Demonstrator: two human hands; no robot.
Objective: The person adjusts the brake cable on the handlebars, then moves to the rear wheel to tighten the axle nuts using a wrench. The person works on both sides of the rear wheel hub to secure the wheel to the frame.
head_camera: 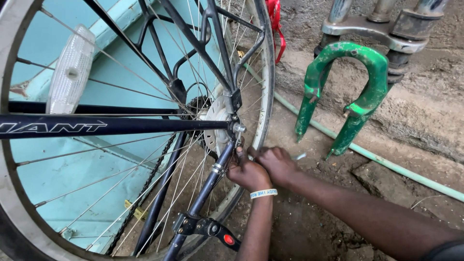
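Observation:
A bicycle rear wheel [265, 72] with thin spokes fills the left half of the view. Its axle nut [238, 128] sits where the dark blue frame tubes meet. My left hand [249, 173], with a white wristband, is curled against the frame stay [220, 162] just below the axle nut, thumb pointing up at it. My right hand [278, 164] is pressed against the left one, fingers closed on a small silvery tool [299, 156] whose tip sticks out to the right. What lies between the two hands is hidden.
A green fork brace [367, 72] on a suspension fork stands on the dirt at the right. A pale green hose [386, 164] runs along the ground. A red rear reflector [228, 239], the chain [154, 174], a white spoke reflector [72, 70] and a turquoise wall [58, 169] are at left.

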